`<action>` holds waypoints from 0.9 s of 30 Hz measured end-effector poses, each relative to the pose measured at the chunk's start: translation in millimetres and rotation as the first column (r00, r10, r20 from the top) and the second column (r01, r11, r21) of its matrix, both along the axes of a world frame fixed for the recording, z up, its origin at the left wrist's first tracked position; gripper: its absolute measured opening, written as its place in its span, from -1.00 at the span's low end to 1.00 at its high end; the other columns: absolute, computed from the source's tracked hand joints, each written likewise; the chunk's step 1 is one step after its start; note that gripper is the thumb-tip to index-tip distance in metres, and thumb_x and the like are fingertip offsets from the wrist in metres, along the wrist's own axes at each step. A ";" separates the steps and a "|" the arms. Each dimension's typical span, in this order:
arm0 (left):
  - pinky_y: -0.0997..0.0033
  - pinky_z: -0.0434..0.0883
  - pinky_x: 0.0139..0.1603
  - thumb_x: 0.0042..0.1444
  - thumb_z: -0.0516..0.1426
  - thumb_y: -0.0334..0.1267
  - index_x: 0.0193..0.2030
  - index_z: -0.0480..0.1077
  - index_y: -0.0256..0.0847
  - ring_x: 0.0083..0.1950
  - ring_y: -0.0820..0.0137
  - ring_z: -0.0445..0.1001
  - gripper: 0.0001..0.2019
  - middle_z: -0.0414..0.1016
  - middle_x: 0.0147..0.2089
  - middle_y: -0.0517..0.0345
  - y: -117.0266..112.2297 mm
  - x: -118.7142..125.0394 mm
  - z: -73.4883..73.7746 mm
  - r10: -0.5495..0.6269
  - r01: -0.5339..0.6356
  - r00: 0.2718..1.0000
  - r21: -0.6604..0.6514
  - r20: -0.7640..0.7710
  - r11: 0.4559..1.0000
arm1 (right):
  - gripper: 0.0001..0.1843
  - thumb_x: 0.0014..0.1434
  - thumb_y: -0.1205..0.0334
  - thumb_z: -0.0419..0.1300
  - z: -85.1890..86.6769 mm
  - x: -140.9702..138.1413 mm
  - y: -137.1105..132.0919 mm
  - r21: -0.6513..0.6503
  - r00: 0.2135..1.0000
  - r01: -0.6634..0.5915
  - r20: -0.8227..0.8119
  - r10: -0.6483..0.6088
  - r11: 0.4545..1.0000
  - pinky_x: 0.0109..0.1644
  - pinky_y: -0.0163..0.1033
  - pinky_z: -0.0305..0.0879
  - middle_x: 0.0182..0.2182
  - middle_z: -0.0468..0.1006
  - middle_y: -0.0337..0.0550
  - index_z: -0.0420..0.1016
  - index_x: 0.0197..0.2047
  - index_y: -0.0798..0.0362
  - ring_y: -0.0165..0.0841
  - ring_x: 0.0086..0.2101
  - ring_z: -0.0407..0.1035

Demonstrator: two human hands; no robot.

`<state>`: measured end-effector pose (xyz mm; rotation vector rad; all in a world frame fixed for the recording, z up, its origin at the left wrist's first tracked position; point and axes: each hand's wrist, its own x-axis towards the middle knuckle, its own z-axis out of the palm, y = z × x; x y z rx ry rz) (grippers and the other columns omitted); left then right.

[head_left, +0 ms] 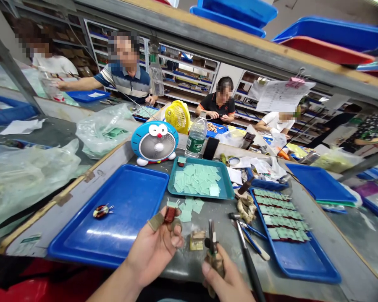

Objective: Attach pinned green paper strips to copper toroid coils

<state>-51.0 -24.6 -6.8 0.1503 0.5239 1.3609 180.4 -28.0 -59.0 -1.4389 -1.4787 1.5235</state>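
My left hand (pixel 159 245) is closed on a small reddish wound coil with a pale green board (pixel 170 212), pinched between thumb and taped fingers above the bench. My right hand (pixel 223 279) grips small pliers (pixel 212 239) that point upward, just right of the coil. A finished coil (pixel 102 211) lies on the large blue tray (pixel 138 188) to the left. Loose green boards (pixel 198 179) fill a teal tray (pixel 227 191) beyond my hands. Several more boards (pixel 189 206) lie on the bench between.
A blue tray at the right (pixel 311 268) holds rows of green boards (pixel 282 216). A hammer (pixel 244 247) and blue-handled tools lie beside it. A cartoon desk fan (pixel 155 141), a water bottle (pixel 195 136) and a yellow fan (pixel 178 116) stand behind. Several people work across the bench.
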 end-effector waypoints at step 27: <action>0.41 0.42 -0.11 0.30 0.28 -0.09 -0.10 0.46 -0.20 -0.26 0.43 0.49 -0.77 0.63 -0.17 0.06 -3.3 8.1 4.7 0.046 -0.017 0.951 0.099 -0.307 0.995 | -0.17 0.24 -0.21 0.29 -4.0 13.8 7.4 0.083 0.981 -0.093 0.180 0.077 0.992 0.36 0.03 0.22 0.27 0.46 0.13 0.32 0.39 0.14 0.03 0.27 0.32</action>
